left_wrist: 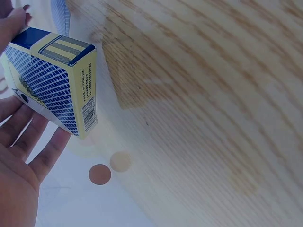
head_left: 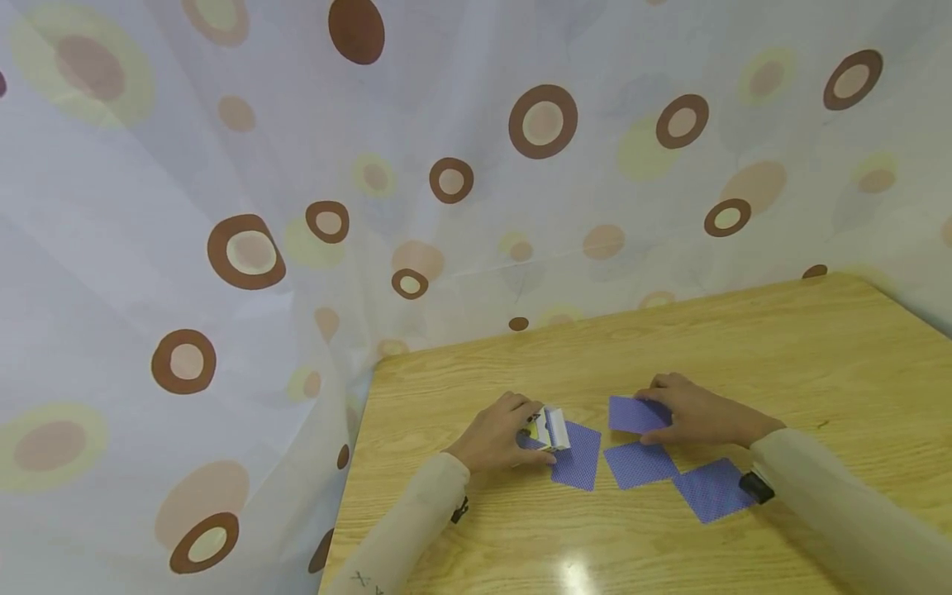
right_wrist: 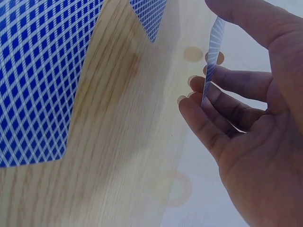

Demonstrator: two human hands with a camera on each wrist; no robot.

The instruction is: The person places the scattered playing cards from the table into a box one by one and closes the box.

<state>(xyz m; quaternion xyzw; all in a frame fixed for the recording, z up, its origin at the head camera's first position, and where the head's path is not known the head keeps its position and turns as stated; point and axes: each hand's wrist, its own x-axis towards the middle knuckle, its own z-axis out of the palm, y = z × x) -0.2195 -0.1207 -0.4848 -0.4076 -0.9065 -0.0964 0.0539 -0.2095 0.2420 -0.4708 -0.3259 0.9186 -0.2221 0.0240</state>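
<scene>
My left hand (head_left: 497, 435) grips a small playing card box (head_left: 554, 429) between thumb and fingers, its white flap raised on the right. In the left wrist view the box (left_wrist: 45, 80) shows a blue lattice print, a cream side and a barcode. Pinched by my right hand (head_left: 699, 413) is a blue-backed playing card (head_left: 630, 414), tilted above the table and seen nearly edge-on in the right wrist view. Three more playing cards lie blue lattice side up: one card (head_left: 582, 459) by the box, a middle card (head_left: 640, 464), and a right card (head_left: 714, 489) beside the right wrist.
The wooden table (head_left: 476, 529) carries the cards and runs back to a white curtain (head_left: 476, 273) with brown and yellow circles. Another stretch of curtain hangs along the table's left edge. Dark straps show at both wrists.
</scene>
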